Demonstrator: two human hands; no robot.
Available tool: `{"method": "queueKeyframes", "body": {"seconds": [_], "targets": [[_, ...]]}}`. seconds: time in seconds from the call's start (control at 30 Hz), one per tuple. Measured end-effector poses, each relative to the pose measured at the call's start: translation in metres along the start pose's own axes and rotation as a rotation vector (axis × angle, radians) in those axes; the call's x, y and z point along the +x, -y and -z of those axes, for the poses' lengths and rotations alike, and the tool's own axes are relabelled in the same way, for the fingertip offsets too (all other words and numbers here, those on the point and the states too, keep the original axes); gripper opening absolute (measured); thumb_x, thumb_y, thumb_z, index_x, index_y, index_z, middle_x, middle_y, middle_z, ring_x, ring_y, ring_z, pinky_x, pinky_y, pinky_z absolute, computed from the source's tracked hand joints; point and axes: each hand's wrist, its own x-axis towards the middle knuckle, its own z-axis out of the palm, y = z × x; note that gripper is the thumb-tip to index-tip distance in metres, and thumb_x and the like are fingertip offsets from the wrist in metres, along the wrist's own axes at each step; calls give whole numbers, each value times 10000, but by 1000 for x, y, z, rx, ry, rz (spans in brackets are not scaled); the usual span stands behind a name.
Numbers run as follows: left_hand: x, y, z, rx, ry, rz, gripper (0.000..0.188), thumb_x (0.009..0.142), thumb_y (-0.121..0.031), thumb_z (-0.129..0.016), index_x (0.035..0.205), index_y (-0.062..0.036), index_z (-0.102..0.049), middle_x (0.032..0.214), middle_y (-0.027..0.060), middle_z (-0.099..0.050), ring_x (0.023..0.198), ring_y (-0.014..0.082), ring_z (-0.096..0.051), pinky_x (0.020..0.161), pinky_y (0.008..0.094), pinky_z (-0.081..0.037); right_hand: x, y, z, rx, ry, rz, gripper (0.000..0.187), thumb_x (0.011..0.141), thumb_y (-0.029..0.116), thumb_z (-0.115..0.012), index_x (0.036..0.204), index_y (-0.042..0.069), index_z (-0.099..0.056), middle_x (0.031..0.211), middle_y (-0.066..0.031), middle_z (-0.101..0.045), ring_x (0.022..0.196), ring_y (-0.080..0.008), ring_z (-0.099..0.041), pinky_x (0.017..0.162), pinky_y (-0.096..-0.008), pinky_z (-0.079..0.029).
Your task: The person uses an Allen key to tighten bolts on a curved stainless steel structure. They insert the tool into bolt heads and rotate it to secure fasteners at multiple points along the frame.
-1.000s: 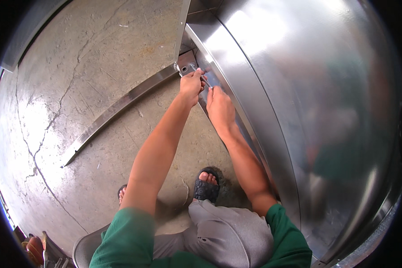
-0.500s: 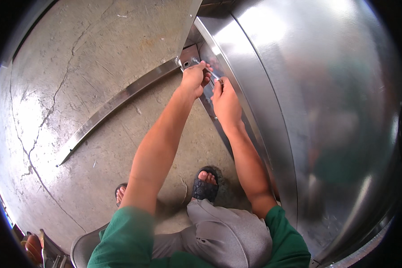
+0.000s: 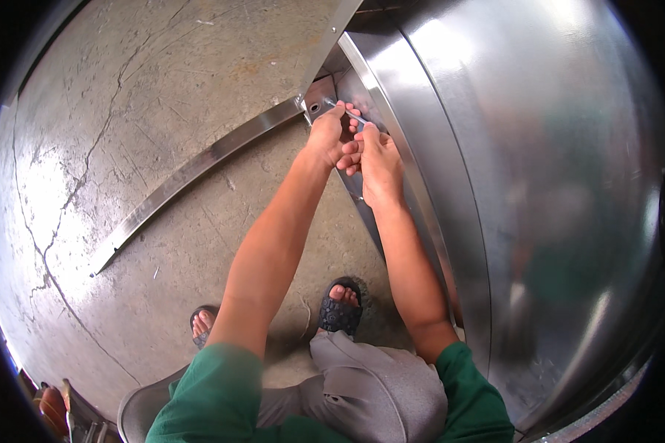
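My left hand (image 3: 328,136) is closed around a slim silver metal rod (image 3: 357,117), with the thumb along it near a brown-grey metal plate. The rod's far tip reaches a small fastener on this plate (image 3: 320,91), which has a round hole. My right hand (image 3: 381,164) pinches the rod's near end between thumb and index finger, while its other fingers hang loosely apart. The exact kind of rod cannot be made out. Both hands are beside a large shiny stainless steel body (image 3: 539,192), at a corner where metal bars meet.
A long steel bar (image 3: 199,164) runs low over the cracked concrete floor (image 3: 222,221) to the left. Another steel bar (image 3: 333,37) rises from the corner. A grey rounded edge (image 3: 137,413) and assorted tools (image 3: 55,410) are at lower left. My sandalled feet (image 3: 340,306) are below.
The view has shifted slightly. The right hand's lower fingers have loosened and spread, and the hand has turned around the rod. The left hand remains at the rod near the plate.
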Motion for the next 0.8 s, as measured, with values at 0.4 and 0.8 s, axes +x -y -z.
{"method": "queueKeyframes", "body": {"seconds": [0.4,0.8], "targets": [[2,3,5,-127,50,-15,227,1079,-266,-493,1002,-62,-560,833,36,-583,658,129,-458,551,295,-445,-12,-1,0,-5,-45,-26,287,1004,286,-586,989,-1,-582,695,-58,-594,494,-148,-578,459,-291,-416],[-81,-4,35,816,-424,-437,445,980,-393,-668,997,48,-608,807,88,-633,669,189,-623,626,301,-524,2,-31,7,-365,-120,354,389,1082,346,-474,979,10,-640,755,-54,-613,615,-143,-625,556,-286,-474]]}}
